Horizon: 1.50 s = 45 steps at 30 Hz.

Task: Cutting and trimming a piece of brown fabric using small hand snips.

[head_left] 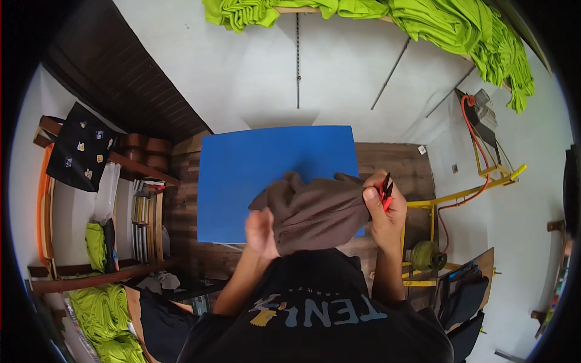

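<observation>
A dark brown piece of cloth (321,212) is held up in front of my chest, bunched and folded, above the near part of a blue tabletop (242,169). My right hand (387,215) pinches its right end between thumb and fingers. That same hand also holds small snips (386,193) with red handles and black blades, tips pointing up. At the cloth's left edge is my left hand (261,233), slightly blurred, its fingers curled against the fabric and partly hidden by it.
Bright green folded cloth (442,27) lies along a high shelf. On the right stands a yellow metal frame (433,242) with a red hose (478,145) and a round greenish tank (426,256). Racks at left hold a black bag (82,148) and green cloth stacks (103,311).
</observation>
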### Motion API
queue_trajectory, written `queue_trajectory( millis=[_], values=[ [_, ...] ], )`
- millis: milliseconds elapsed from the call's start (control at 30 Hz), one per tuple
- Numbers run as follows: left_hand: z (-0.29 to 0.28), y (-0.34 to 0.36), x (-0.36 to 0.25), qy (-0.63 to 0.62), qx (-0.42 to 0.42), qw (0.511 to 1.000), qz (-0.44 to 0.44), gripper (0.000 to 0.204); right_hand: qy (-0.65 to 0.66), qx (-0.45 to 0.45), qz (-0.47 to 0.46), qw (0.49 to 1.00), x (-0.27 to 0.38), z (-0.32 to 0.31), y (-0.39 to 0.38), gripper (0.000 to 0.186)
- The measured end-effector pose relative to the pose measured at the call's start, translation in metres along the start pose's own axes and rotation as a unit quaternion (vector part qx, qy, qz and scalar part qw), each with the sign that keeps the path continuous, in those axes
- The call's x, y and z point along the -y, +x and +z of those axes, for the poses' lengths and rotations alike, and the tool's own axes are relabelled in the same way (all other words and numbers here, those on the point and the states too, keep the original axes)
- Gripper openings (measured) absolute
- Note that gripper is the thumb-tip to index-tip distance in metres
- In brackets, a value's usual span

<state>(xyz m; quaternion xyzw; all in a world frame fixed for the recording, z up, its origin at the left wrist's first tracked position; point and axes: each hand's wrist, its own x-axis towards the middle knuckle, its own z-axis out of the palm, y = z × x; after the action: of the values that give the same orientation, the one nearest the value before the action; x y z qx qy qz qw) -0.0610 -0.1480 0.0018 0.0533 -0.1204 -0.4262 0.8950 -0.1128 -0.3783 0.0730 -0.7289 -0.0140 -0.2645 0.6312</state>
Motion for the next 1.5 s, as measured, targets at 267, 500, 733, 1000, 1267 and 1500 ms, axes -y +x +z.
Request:
queue_trajectory(
  millis=[267,500,733,1000,1267,1500],
  values=[
    [0.010,0.002,0.044,0.057,-0.151,0.981,-0.105,0.050,-0.114,-0.035,-0.016,0.993,-0.013,-0.015,0.015,0.014],
    [-0.006,0.001,0.040,0.245,-0.156,0.957,-0.006,0.023,-0.268,-0.128,-0.009,0.955,-0.025,-0.008,0.010,0.022],
    [0.012,0.015,0.047,0.199,-0.196,0.958,0.066,0.036,-0.185,0.068,0.078,0.977,0.021,0.000,-0.044,0.029],
    [0.021,0.029,0.040,0.064,-0.091,0.994,0.008,0.046,-0.263,0.125,-0.021,0.956,0.004,0.010,-0.044,0.033],
    [0.010,0.035,0.045,0.026,-0.172,0.985,0.018,0.047,-0.270,0.122,-0.044,0.954,-0.013,0.002,-0.035,0.033],
    [0.035,0.054,0.045,0.116,-0.118,0.986,0.009,0.055,-0.272,0.094,-0.055,0.956,-0.025,-0.001,-0.024,0.031]
  ],
)
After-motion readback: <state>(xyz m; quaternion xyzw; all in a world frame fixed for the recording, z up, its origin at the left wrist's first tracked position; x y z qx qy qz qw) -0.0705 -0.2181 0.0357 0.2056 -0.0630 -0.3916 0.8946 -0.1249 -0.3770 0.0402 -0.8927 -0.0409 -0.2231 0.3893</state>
